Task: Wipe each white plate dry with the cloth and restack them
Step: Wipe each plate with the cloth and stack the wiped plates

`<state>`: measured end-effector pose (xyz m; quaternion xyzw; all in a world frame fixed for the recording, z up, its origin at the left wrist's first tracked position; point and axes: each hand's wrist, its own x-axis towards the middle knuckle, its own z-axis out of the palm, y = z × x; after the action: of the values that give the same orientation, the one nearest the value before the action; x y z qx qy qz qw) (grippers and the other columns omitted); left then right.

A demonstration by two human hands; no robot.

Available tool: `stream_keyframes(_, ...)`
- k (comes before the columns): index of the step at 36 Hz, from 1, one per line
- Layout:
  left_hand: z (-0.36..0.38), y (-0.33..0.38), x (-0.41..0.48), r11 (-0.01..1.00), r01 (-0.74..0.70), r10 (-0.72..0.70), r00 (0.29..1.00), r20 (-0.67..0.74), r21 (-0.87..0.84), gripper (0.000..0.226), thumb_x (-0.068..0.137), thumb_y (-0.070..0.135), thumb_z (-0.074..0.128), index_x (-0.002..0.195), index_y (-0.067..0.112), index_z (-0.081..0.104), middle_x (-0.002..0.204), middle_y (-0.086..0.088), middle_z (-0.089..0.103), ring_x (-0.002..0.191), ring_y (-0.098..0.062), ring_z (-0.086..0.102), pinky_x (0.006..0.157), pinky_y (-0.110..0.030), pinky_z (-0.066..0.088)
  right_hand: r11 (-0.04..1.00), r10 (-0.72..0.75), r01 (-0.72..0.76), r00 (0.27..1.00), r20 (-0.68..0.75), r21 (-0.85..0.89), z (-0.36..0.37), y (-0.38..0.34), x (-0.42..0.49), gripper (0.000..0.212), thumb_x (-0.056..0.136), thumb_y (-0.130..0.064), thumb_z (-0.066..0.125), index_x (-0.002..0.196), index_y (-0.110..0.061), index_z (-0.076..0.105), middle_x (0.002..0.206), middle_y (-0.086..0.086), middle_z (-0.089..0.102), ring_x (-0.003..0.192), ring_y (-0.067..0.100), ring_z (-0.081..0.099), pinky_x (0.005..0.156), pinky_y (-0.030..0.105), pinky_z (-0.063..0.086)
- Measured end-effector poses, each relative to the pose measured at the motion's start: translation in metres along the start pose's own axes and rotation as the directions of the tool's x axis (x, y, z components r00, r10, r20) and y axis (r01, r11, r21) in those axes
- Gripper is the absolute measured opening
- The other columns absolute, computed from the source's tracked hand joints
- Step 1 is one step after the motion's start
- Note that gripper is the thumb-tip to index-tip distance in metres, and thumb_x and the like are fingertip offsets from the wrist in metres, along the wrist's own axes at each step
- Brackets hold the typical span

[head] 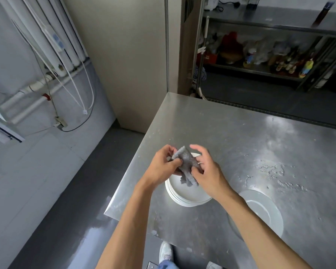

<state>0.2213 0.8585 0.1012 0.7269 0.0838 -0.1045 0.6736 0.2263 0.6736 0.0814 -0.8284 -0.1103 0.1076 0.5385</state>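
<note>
Commercial kitchen: white tiled wall with pipes on the left, grey floor, steel shelving with bottles at the back. The steel tabletop (231,133) fills the right half of the view and carries everything of interest.

Stack of white plates (188,194) sits close to the left edge, near the near-left corner. We count several rims but cannot give an exact number. A single plate (266,212) lies flat and well apart from the stack, further along the near edge to the right and partly under the right forearm.

Both hands are raised just above the stack. The left hand (161,167) has its fingers curled round the grey cloth (186,166), with the thumb pressing it in. The right hand (208,169) pinches the cloth's other side with its thumb and lower fingers, while the forefinger stands free and extended. The cloth hangs bunched between them, its lower end over the top plate. We cannot tell whether it touches.

Water droplets (270,169) are scattered on the tabletop towards the right edge.

Progress, as we judge it: early. Neither hand holds a plate, and the hands appear to be gathering or refolding the cloth. The lone plate may be the first one dried and the start of the new stack, but we cannot confirm dryness from here. If so, the whole stack remains to be wiped and moved across.
</note>
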Motion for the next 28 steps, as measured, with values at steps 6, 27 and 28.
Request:
stream_keyframes(6,-0.005,-0.002,-0.001,0.991,0.015,-0.007,0.998,0.061,-0.131,0.035,0.098,-0.004,0.054,0.117,0.022,0.066,0.095,-0.015,0.057,0.086,-0.026,0.065,0.076,-0.038,0.062,0.984,-0.114,0.114,0.993,0.010,-0.138,0.000,0.000,-0.003,0.070,0.088,0.008,0.043,0.130,-0.046,0.056,0.118,-0.018,0.062,0.107,0.002,0.059,0.090,0.015,0.045)
stream_keyframes(27,-0.011,-0.054,0.001,0.833,0.135,-0.038,0.981,-0.188,0.537,0.030,0.099,0.020,0.063,0.129,0.020,0.067,0.118,-0.004,0.060,0.093,-0.018,0.063,0.083,-0.022,0.042,0.488,-0.330,0.231,0.942,0.067,-0.841,0.001,0.052,-0.023,0.037,0.085,-0.044,0.076,0.118,-0.028,0.072,0.098,-0.003,0.063,0.096,0.026,0.059,0.088,0.041,0.042)
stream_keyframes(28,-0.010,-0.057,0.000,0.826,0.147,-0.052,0.981,-0.186,0.544,0.032,0.099,0.021,0.064,0.131,0.019,0.067,0.120,-0.005,0.059,0.094,-0.019,0.063,0.084,-0.022,0.042,0.478,-0.321,0.226,0.944,0.070,-0.849,0.003,0.056,-0.025,0.035,0.085,-0.042,0.078,0.116,-0.028,0.073,0.097,-0.004,0.064,0.099,0.027,0.060,0.092,0.043,0.042)
